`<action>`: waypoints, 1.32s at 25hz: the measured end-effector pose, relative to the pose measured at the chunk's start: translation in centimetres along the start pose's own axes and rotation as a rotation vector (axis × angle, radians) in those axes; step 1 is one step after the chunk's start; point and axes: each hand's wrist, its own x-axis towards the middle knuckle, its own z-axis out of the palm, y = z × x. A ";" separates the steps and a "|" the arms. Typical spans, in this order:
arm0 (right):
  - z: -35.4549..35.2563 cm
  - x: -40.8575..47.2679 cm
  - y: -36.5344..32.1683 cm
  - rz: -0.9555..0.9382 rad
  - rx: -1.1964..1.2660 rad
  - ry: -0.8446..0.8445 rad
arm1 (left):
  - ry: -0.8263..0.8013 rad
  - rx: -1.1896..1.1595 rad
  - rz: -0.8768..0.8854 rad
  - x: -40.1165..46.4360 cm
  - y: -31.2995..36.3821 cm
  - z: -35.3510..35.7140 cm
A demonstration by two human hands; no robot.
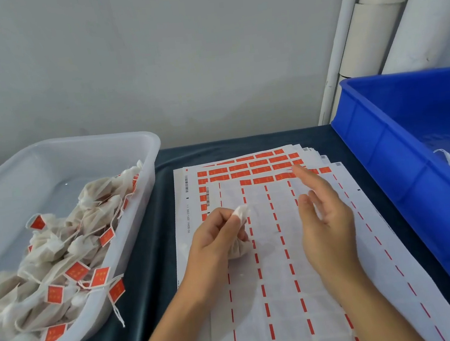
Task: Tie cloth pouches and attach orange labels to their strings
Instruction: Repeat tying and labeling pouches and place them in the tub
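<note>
The left hand [214,238] holds a cloth pouch [238,248] upright, its long axis running from the rounded bottom near the palm up to the gathered neck, which the fingers [228,217] pinch. The right hand [324,215] hovers beside it, fingers spread and slightly blurred. Beneath lie label sheets [286,275] on the dark tabletop [144,263]. A clear tub [143,157] of labelled pouches sits left, a blue crate [384,152] right, a grey wall [178,63] behind.

Both forearms are bare to the frame's edge, with no sleeves, gloves, rings or watch showing.
</note>
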 end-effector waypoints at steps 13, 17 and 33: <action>1.0 -1.1 -0.7 -0.057 0.037 -0.232 | -0.121 0.050 0.118 0.0 -0.8 0.3; 1.1 -1.1 -0.4 -0.131 -0.049 -0.121 | -0.166 0.120 0.068 0.1 -1.0 0.2; 1.2 -1.2 -1.0 -0.122 -0.062 -0.180 | -0.167 -0.295 -0.018 -0.2 -0.4 -1.1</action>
